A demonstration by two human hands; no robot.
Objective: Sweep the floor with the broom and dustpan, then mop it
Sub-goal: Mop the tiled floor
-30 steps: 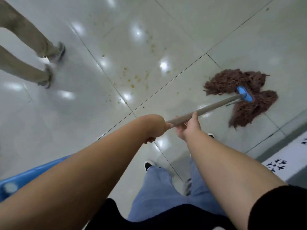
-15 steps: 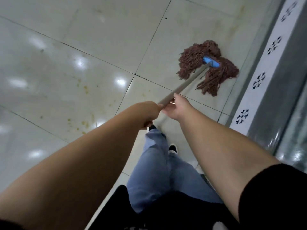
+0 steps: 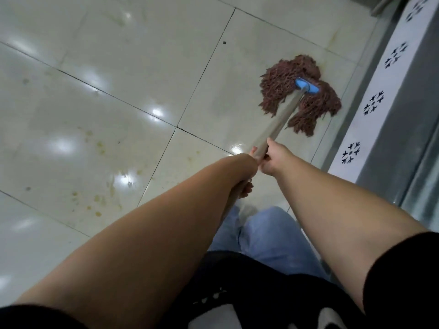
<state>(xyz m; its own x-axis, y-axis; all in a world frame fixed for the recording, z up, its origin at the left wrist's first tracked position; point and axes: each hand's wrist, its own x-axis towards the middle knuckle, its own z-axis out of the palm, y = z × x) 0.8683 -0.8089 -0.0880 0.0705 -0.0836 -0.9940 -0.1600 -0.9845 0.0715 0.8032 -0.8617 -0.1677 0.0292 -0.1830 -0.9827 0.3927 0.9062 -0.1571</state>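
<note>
A mop with a brown string head (image 3: 299, 93), a blue clamp (image 3: 306, 86) and a grey handle (image 3: 278, 122) lies spread on the pale tiled floor (image 3: 118, 67) at the upper right. My right hand (image 3: 273, 160) grips the handle higher toward the mop head. My left hand (image 3: 244, 172) grips the handle just behind it, fingers curled underneath. Yellowish-brown stains (image 3: 99, 148) mark the tile to the left of my arms. No broom or dustpan is in view.
A grey metal threshold with a white strip of black snowflake marks (image 3: 370, 105) runs along the right edge, close to the mop head. My legs in blue jeans (image 3: 263, 236) stand below the hands. Dark grout lines cross the glossy tiles.
The view has swung right since one second ago; another person's legs and a blue object have left the frame. The mop head now lies nearer the right threshold. Both hands keep hold of the handle.
</note>
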